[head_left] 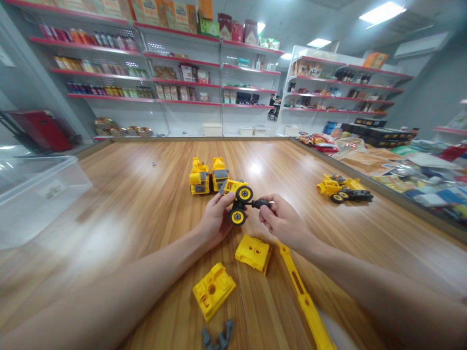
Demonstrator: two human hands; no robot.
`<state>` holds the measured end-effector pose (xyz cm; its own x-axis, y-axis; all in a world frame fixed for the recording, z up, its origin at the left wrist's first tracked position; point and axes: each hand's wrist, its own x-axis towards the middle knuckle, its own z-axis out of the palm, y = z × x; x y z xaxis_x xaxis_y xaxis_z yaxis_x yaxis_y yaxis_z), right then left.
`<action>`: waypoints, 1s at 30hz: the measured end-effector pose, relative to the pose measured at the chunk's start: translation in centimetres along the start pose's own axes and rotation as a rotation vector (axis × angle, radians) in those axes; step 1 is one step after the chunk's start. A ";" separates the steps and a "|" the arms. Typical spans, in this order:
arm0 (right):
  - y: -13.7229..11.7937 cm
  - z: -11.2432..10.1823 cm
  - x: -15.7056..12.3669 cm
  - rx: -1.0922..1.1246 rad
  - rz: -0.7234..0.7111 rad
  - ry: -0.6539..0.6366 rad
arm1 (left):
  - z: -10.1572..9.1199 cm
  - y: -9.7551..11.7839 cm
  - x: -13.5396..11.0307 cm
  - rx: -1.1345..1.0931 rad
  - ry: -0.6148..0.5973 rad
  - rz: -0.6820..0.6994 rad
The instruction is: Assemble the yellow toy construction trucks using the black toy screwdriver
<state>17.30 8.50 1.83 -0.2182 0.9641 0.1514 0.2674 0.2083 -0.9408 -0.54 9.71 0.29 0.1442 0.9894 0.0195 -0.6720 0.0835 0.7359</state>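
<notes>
My left hand (215,217) is closed around a yellow toy truck chassis (238,199) with black and yellow wheels, held above the wooden table (127,194). My right hand (281,221) pinches a small black screwdriver (260,204) whose tip points at the chassis. Below my hands lie two yellow body pieces (213,290) (253,252), a long yellow arm part (304,299) and a small grey claw part (218,339).
Two assembled yellow toy vehicles (207,176) stand just beyond my hands. Another yellow toy truck (343,188) lies at the right. A clear plastic bin (32,194) sits at the left edge. Shop shelves (182,73) line the back wall; goods are piled at the right.
</notes>
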 end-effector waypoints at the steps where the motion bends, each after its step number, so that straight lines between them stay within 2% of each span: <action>1: -0.1 -0.1 0.0 -0.027 0.020 -0.018 | 0.0 0.1 0.1 -0.006 0.008 0.005; 4: -0.1 -0.1 0.1 -0.087 0.037 -0.023 | 0.0 0.2 0.1 0.001 0.013 0.001; 9: 0.3 0.2 0.1 -0.052 -0.051 0.069 | 0.0 0.0 -0.1 0.023 -0.021 -0.010; 14: 0.2 -0.1 0.4 -0.138 0.021 -0.041 | 0.0 0.2 0.0 -0.013 -0.001 -0.032; 21: 0.4 0.2 -0.1 -0.080 -0.104 0.050 | 0.0 0.1 0.0 -0.017 0.000 -0.060; 27: -0.1 -0.2 0.2 -0.209 -0.004 -0.053 | 0.0 0.5 -0.1 -0.004 0.010 -0.075; 30: 0.0 -0.2 0.2 -0.197 -0.061 -0.003 | 0.1 0.5 -0.2 -0.013 0.015 -0.099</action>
<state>17.41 8.69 1.90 -0.2420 0.9483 0.2051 0.4322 0.2946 -0.8523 -0.84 9.56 0.75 0.1997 0.9779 -0.0626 -0.6647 0.1821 0.7246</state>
